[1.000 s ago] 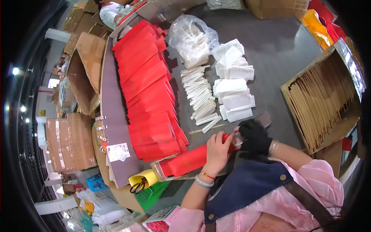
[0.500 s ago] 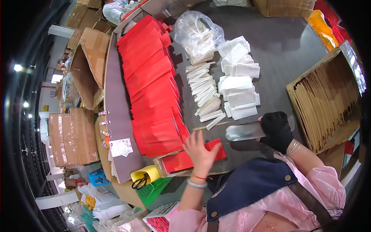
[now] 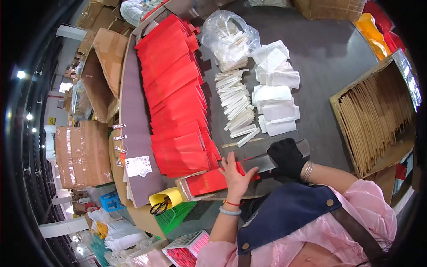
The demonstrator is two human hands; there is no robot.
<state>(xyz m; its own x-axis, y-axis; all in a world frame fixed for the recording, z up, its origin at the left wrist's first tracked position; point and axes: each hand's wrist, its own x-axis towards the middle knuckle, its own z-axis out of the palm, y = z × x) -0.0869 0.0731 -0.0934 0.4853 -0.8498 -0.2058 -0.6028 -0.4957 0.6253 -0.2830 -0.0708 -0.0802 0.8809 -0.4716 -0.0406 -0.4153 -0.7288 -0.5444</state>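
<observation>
A red paper envelope (image 3: 206, 183) lies lengthwise near the front edge of the table. My bare left hand (image 3: 235, 177) rests over its right end, fingers stretched and thumb apart. My right hand (image 3: 283, 157), in a black fingerless-looking glove, is closed around a flat, shiny, greyish see-through strip (image 3: 261, 163). The left part of the strip reaches the right end of the envelope beside my left thumb; whether it is inside or on top, I cannot tell. Beyond the hands are overlapping rows of red envelopes (image 3: 178, 102), thin folded white slips (image 3: 235, 104) and wider white slips (image 3: 276, 104).
An open carton of upright brown sheets (image 3: 373, 120) stands at the right. A clear plastic bag (image 3: 229, 38) of slips lies at the back. At the front left are a yellow holder (image 3: 173, 200) with black-handled scissors (image 3: 161, 207) and a green mesh basket (image 3: 178, 218).
My right hand has moved left and nearer with the strip, bringing it to the envelope. My left hand has come down onto the envelope's right end.
</observation>
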